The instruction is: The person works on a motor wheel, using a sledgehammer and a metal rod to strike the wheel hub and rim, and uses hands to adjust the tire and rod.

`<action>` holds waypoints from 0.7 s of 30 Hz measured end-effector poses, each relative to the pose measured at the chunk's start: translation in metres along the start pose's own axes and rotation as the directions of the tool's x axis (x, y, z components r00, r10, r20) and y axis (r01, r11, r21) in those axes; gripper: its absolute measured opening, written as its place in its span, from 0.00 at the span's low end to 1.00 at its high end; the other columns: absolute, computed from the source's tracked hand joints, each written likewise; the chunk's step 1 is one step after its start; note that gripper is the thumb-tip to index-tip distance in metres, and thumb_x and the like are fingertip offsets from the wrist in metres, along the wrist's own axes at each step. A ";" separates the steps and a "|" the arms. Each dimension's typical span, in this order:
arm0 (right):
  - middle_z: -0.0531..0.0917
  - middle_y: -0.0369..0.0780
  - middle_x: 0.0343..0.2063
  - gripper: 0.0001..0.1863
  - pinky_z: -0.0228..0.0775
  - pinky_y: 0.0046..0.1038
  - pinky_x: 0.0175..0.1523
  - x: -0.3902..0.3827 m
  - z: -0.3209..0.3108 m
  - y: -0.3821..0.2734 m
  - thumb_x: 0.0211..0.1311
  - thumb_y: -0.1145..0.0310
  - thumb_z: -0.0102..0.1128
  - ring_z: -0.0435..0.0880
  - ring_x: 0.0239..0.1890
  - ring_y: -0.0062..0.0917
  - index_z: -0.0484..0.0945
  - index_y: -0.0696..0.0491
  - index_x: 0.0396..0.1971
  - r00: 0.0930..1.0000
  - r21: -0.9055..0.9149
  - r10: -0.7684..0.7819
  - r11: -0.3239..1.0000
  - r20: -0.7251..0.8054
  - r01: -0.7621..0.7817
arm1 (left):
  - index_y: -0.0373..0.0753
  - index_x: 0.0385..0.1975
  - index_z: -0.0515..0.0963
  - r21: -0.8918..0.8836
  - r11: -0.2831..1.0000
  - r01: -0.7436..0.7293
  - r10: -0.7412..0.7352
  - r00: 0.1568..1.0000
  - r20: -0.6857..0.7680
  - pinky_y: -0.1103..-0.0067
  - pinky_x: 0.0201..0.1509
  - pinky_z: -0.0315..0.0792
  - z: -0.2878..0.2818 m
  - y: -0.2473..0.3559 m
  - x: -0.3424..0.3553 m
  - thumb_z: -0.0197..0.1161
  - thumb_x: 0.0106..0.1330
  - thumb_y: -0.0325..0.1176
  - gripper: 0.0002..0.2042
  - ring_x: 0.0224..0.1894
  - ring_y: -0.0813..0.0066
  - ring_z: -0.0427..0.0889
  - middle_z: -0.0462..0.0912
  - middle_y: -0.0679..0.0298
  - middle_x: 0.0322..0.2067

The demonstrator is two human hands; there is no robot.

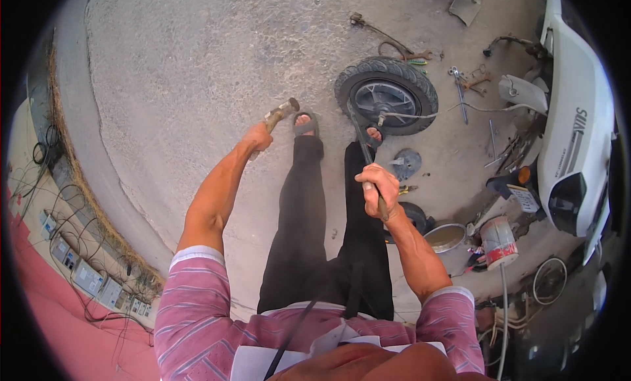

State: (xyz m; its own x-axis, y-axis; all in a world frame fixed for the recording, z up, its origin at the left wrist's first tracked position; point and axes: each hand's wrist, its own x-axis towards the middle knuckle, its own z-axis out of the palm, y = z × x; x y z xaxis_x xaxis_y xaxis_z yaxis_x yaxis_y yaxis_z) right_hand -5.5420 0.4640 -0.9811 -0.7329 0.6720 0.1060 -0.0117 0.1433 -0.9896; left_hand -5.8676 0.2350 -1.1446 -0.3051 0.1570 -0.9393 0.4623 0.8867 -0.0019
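My left hand [258, 138] is closed round the handle of a hammer [282, 111], held out over the ground in front of my left foot. My right hand [381, 186] grips a long dark metal bar [362, 139], which looks like a tyre lever. The bar's far end reaches the near-left part of a spoked wheel [385, 99], at the inner edge of its black tyre [413, 80]. Whether the tip is under the tyre bead I cannot tell. The wheel lies flat on the ground beside my right foot [374, 136].
To the right stands a white scooter body [573, 138]. Wrenches [476, 85] and other tools lie beyond the wheel. Nearer are a round metal plate [407, 163], a basin of murky liquid [445, 238] and a bucket [499, 241]. Meter boxes [87, 278] and cables line the left wall.
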 end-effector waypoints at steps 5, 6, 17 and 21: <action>0.72 0.40 0.17 0.08 0.74 0.36 0.34 -0.006 0.011 0.003 0.54 0.81 0.52 0.71 0.18 0.31 0.76 0.61 0.34 0.995 0.037 0.043 0.998 0.090 -0.047 | 0.33 0.59 0.70 0.176 0.980 -0.095 0.106 0.993 -0.052 0.56 0.59 0.75 -0.042 0.067 0.092 0.54 0.66 0.29 0.20 0.57 0.43 0.81 0.80 0.35 0.52; 0.72 0.39 0.17 0.08 0.73 0.36 0.33 -0.004 0.018 0.003 0.53 0.81 0.52 0.71 0.18 0.31 0.76 0.61 0.34 0.996 0.028 0.037 0.999 0.087 -0.039 | 0.34 0.57 0.70 0.203 0.974 -0.105 0.127 0.987 -0.099 0.56 0.59 0.75 -0.053 0.066 0.108 0.54 0.66 0.29 0.20 0.57 0.41 0.81 0.80 0.36 0.52; 0.76 0.40 0.19 0.15 0.68 0.34 0.32 0.067 0.149 -0.002 0.44 0.82 0.59 0.76 0.21 0.35 0.79 0.58 0.36 0.973 -0.101 0.131 0.988 0.188 -0.114 | 0.43 0.54 0.70 0.246 0.909 -0.337 0.398 0.877 -0.269 0.54 0.55 0.75 -0.077 0.014 0.138 0.60 0.64 0.33 0.18 0.51 0.40 0.80 0.80 0.44 0.48; 0.80 0.38 0.24 0.14 0.68 0.32 0.38 0.091 0.200 0.005 0.47 0.80 0.65 0.80 0.28 0.34 0.78 0.56 0.36 0.928 -0.120 0.211 0.976 0.307 -0.182 | 0.45 0.57 0.72 0.303 0.932 -0.198 0.286 0.917 -0.278 0.54 0.52 0.75 -0.070 -0.057 0.151 0.63 0.64 0.35 0.21 0.49 0.42 0.81 0.80 0.49 0.49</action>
State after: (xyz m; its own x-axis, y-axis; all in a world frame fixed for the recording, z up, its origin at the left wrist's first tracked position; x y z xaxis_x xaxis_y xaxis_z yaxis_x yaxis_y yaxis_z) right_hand -5.7447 0.3811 -0.9957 -0.8915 0.4308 -0.1400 0.2035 0.1048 -0.9734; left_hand -5.9984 0.2384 -1.2628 -0.3790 0.5179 -0.7669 0.7439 0.6635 0.0805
